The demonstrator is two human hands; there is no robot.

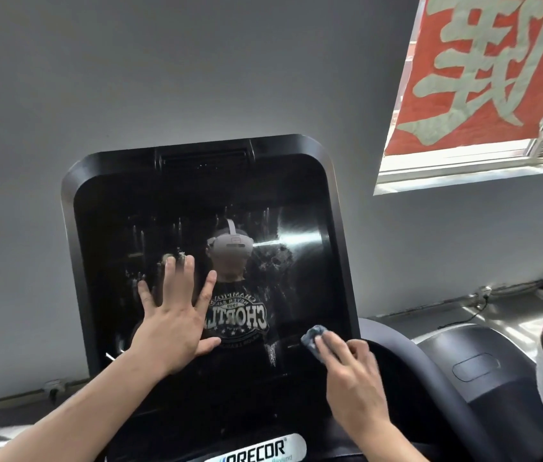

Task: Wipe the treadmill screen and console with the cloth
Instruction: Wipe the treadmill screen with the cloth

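A person is standing at a treadmill, looking down at its large black screen, which is tilting back toward a grey wall. The left hand is resting flat on the glass with its fingers straight and spread wide, bracing the panel. The right hand is pressing a small blue-grey cloth against the lower right corner of the screen, fingers curled over the bunched fabric. Pale smears and streaks are showing across the middle and right of the glass, so much of the wiping looks unfinished. The cloth appears soft, light and easily crumpled, best held bunched under the fingertips. The glass looks smooth, slippery and likely fragile, wanting gentle, even pressure. A white logo strip is sitting below the screen on the console, and a window is showing at upper right.
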